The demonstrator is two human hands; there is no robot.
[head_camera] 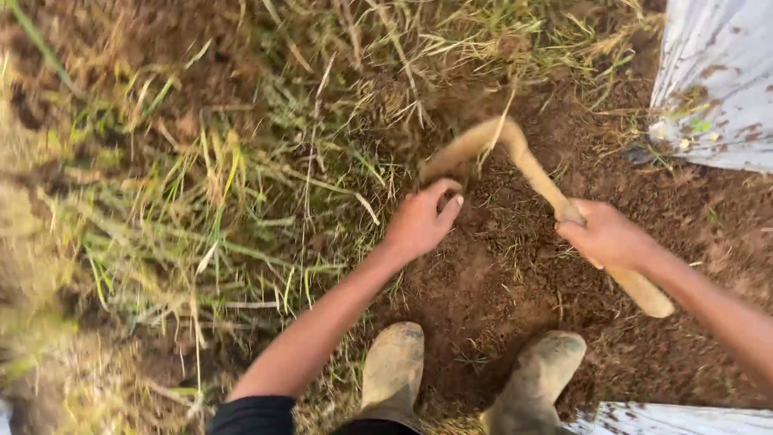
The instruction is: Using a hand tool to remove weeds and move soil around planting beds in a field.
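Wooden hoe handle (538, 173) is gripped by the right hand (605, 235), while grass (439, 165) is pinched in the left hand's (419, 221) closed fingers, steadied for cutting.

So the tool (531, 173) is a pale wooden thing with a bent, hooked shape, kind of like a small hoe. The handle runs diagonally from lower right up to a bend near the middle top, then the head angles down-left into the soil at the edge of the grass clump (419, 113). It's smeared with dirt. The grass is a mix of green and dry yellow blades, and partly blurred.
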